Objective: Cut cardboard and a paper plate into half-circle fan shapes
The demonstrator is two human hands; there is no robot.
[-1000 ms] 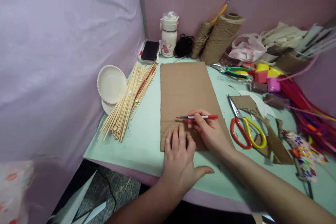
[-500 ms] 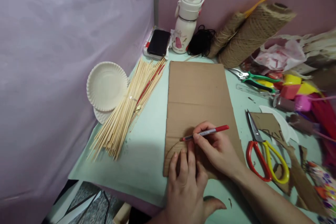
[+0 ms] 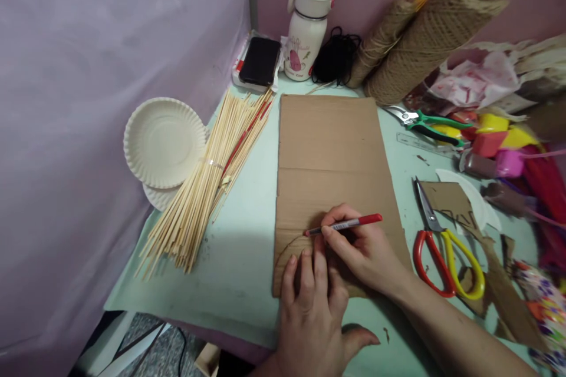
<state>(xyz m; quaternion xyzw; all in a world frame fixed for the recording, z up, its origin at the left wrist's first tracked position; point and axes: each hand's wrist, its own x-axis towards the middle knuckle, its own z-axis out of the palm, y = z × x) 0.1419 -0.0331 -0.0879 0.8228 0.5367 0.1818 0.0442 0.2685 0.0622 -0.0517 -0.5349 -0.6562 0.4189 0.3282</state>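
Note:
My right hand is closed around a red-capped pen. The pen's tip meets the lower part of a brown cardboard sheet, at the upper end of a curved edge or line. Just below that curve, my left hand lies flat with fingers spread and thumb out to the right, pressing on the cardboard. Whether a separate cut piece sits under those fingers, I cannot tell. Right of the sheet lie scissors with one red and one yellow handle, blades parted.
Left of the sheet are bundled thin wooden sticks and paper plates. Behind stand a white bottle, a phone, black cord and twine spools. Green-handled pruning shears and cardboard scraps lie at right.
The head view has shifted slightly, so the background sits a little higher and further left. Both hands and the pen keep almost the same place on the cardboard.

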